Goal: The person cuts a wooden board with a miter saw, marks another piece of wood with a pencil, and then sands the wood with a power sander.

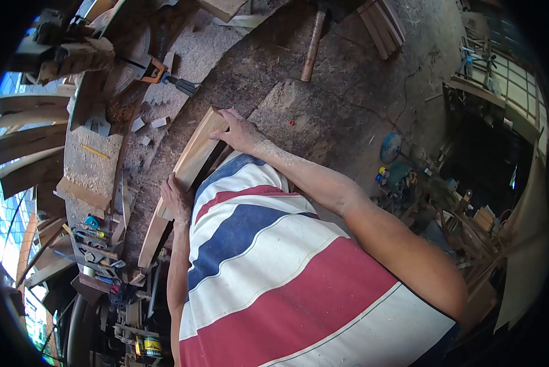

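A long, slightly curved piece of pale wood (196,151) lies at a slant in front of the striped shirt. My right hand (241,132) grips it near its upper end, the fingers over the end and edge. Further down the same piece, my left hand (175,199) is closed around its side, partly hidden by the wood and the shirt. Below that hand the wood's lower part (154,240) shows. Dust covers the right wrist.
A hammer (313,48) lies at the top. An orange-handled saw (155,70) and small wood blocks (159,122) are on the dusty surface. A yellow pencil (95,151) and a teal tape measure (92,222) are at left. Curved boards (33,136) stand at far left.
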Action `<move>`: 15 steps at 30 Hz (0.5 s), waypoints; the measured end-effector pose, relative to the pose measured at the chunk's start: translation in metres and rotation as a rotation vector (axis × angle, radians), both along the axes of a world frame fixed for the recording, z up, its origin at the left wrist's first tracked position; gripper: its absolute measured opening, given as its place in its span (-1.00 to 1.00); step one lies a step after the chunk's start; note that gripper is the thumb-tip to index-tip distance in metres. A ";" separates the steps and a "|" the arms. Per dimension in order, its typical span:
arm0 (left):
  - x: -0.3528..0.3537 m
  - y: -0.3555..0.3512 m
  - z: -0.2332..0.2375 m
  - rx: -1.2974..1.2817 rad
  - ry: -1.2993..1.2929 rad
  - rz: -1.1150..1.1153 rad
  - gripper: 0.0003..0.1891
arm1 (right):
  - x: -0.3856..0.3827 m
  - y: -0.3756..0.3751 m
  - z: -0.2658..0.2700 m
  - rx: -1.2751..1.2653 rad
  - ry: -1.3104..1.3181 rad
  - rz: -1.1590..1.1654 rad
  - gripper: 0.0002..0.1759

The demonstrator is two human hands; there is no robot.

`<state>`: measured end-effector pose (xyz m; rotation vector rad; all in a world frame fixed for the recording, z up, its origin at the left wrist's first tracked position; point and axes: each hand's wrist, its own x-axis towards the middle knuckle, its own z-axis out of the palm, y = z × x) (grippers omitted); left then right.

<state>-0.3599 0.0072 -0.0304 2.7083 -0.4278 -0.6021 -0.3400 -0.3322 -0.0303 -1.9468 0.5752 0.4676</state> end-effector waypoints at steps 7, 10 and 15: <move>-0.008 0.024 0.009 0.083 -0.111 0.098 -0.26 | 0.007 0.004 0.005 -0.071 -0.021 0.036 -0.09; -0.007 0.031 0.016 0.031 -0.094 0.086 -0.39 | 0.007 0.001 0.000 -0.143 -0.063 0.102 -0.10; -0.007 0.030 0.016 0.117 -0.078 0.075 -0.46 | 0.011 -0.006 -0.002 -0.118 -0.024 0.217 -0.10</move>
